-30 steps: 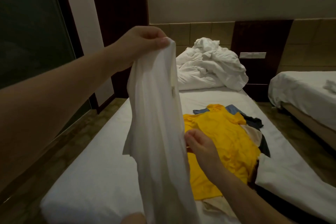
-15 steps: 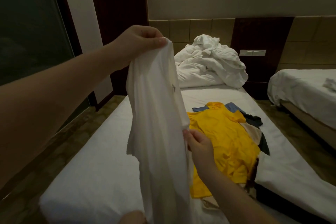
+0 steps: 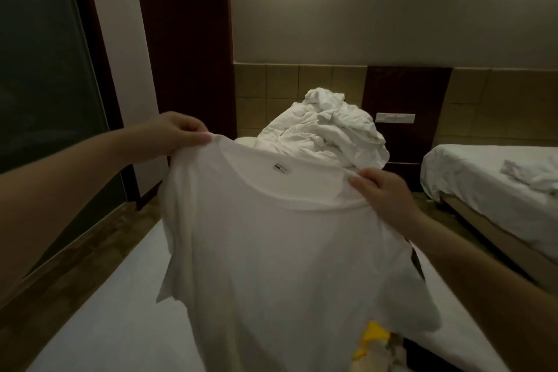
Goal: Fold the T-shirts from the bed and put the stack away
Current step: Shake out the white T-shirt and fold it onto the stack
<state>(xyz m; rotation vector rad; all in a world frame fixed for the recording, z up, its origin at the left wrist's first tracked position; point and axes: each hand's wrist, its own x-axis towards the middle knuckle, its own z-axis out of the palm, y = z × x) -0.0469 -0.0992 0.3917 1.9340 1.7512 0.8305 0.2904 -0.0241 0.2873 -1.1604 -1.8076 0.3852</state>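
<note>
Left grip (image 3: 175, 137) and right grip (image 3: 383, 190) both clamped on shirt (image 3: 287, 251) shoulders; spread between them, bed (image 3: 105, 326) below.

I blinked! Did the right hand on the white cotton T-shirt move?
Yes. The right hand rose from beside the yellow shirt to a shoulder of the white cotton T-shirt, now beside the crumpled white bedding heap.

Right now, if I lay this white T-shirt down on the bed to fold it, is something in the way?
Yes. The left hand and right hand hold the white T-shirt by its shoulders, and a yellow shirt with other clothes lies on the bed behind its lower right. The bed to its left looks bare.
</note>
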